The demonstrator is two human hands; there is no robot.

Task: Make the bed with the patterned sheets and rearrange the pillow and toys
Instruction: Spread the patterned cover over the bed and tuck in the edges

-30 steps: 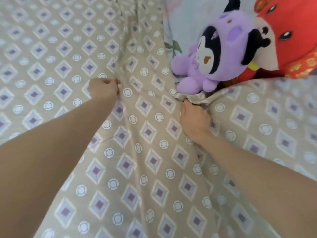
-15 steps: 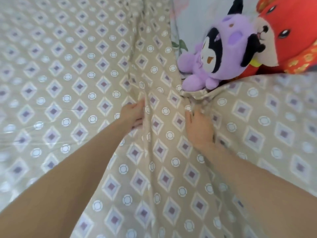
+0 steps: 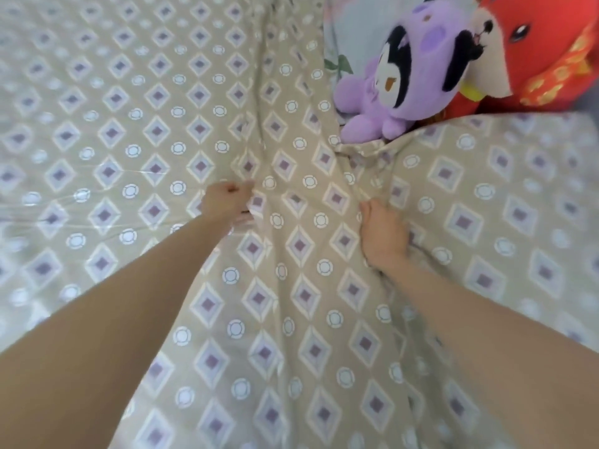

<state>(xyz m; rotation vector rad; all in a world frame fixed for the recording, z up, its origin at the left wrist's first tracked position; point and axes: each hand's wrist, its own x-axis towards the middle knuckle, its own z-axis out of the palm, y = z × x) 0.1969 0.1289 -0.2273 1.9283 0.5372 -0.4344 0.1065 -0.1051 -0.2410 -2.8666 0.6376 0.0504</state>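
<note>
Sheet [image 3: 291, 319], beige with diamonds and circles, spreads around the left hand [image 3: 227, 205] and right hand [image 3: 382, 231]. Beyond the right hand lies a red plush toy [image 3: 544, 43], with a purple plush toy [image 3: 405, 76] touching it, nearer that hand. Right hand clutches a bunched fold of sheet; left hand pinches a ridge of it.

The beige patterned sheet [image 3: 301, 303], printed with purple diamonds and white rings, is spread over the bed. It is gathered into long creases down the middle, where the left hand [image 3: 227, 205] and right hand [image 3: 382, 231] each grip a fold. At its upper edge a purple plush toy [image 3: 405, 76] lies on a pale floral pillow [image 3: 350, 34], touching a red plush fox [image 3: 534, 50].
</note>
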